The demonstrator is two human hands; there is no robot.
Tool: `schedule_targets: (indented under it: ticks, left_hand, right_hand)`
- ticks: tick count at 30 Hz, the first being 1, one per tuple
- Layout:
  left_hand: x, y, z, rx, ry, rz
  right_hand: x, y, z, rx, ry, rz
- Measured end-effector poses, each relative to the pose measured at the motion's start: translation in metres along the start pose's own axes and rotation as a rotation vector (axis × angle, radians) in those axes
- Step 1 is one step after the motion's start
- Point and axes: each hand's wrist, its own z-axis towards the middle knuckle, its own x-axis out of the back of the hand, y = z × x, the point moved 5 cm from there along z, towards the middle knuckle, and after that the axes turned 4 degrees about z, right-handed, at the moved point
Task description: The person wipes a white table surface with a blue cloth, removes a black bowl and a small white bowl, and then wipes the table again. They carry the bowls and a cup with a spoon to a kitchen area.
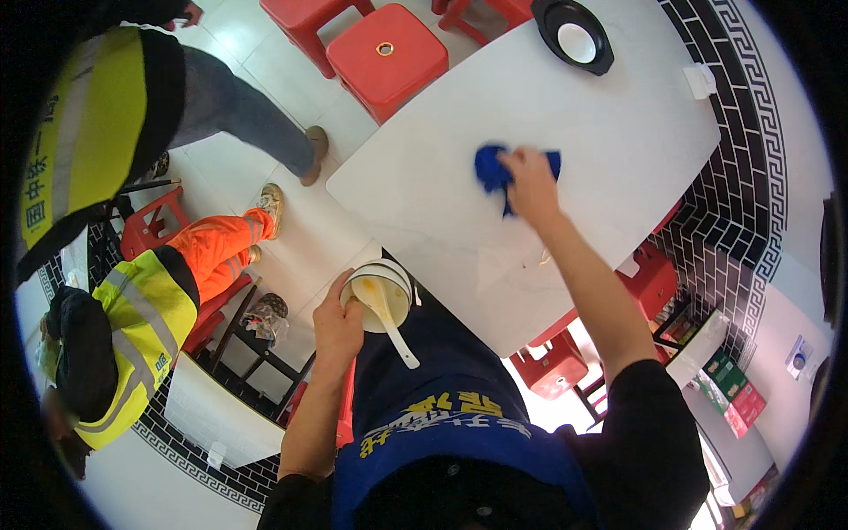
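Note:
My left hand (339, 321) grips a small stack of white bowls (397, 270) beside the table's near corner. Inside the top bowl rests a white soup spoon (377, 298), its handle sticking out over the rim toward me; yellowish residue marks both. On the white tabletop (424, 179), my right hand (532, 185) presses a bunched blue cloth (493, 169), whose edges spread out on either side of the fingers. The cloth looks blurred. Small bits of debris (544, 256) lie on the table near my right forearm.
A black dish (599, 50) with a white bowl (576, 43) in it sits at the table's far end. Red plastic stools (391, 56) stand along the far side. Two people in yellow vests (99, 126) are at the left. A white box (699, 81) is by the tiled wall.

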Motion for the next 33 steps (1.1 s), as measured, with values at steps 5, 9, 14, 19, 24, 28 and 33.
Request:
schedule_targets:
  ticks: [5,9,14,19,24,28,33]
  left_hand:
    - [0.011,-0.008,0.005,-0.041,-0.001,0.017]
    - [0.014,-0.007,0.014,-0.008,0.019,-0.099]
    - [0.020,-0.015,0.014,0.021,0.004,-0.101]
    - [0.031,-0.013,0.017,-0.043,0.002,0.041]
    - [0.031,-0.018,0.020,-0.054,0.000,-0.005]
    - [0.024,-0.001,0.024,-0.066,-0.004,0.018]
    - [0.011,0.009,0.037,-0.154,-0.065,0.064]
  right_hand:
    - [-0.052,-0.046,0.031,0.108,0.231,0.047]
    - [-0.065,-0.094,-0.030,0.336,-0.117,0.194]
    - [0.015,0.039,0.090,-0.215,0.298,-0.076]
    - [-0.060,-0.056,0.142,0.158,0.262,-0.018]
    - [-0.088,-0.131,0.011,0.398,-0.131,0.266]
    - [-0.068,-0.100,-0.092,0.473,-0.393,0.249]
    - [0.019,-0.013,-0.117,0.375,-0.250,0.235]
